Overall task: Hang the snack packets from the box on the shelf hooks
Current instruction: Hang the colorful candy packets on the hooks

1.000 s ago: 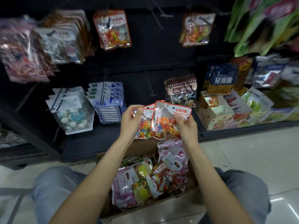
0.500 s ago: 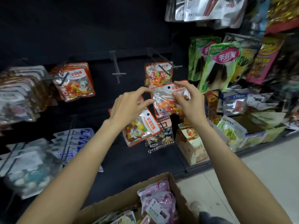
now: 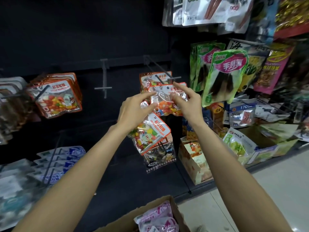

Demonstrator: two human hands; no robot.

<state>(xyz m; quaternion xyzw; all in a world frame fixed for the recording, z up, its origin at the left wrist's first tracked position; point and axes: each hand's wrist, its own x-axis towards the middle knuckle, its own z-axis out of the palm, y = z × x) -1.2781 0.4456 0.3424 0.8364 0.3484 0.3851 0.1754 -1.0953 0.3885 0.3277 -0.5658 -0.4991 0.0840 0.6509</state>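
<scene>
Holding two orange-edged candy packets up at the shelf, you've got both hands busy. Your right hand [image 3: 187, 104] pinches the upper candy packet [image 3: 167, 99] at its right side, thumb in front, index finger sticking up toward the hook's tip; the pkt's punch hole sits just below the end of the shelf hook [image 3: 164, 76]. Can't tell if the hole is on the hook yet. Your left hand [image 3: 135, 111] pinches the same pkt's left edge w/ thumb and forefinger, while its lower fingers grip a second candy packet [image 3: 150, 133], which hangs tilted below the palm. Behind the upper pkt, one matching hung packet [image 3: 150, 79] is already on that hook.

Left of it, an empty hook [image 3: 104, 81] juts out, then a row of the same orange packets [image 3: 56, 94] farther left. Green snack bags [image 3: 224, 74] hang to the right. Cardboard box [image 3: 177, 213] sits at the bottom edge, between your forearms, w/ pink packets [image 3: 157, 218] showing inside. Blue-white packs [image 3: 63, 158] lie low on the left; a dark packet [image 3: 160, 156] hangs just under the second candy pkt.
</scene>
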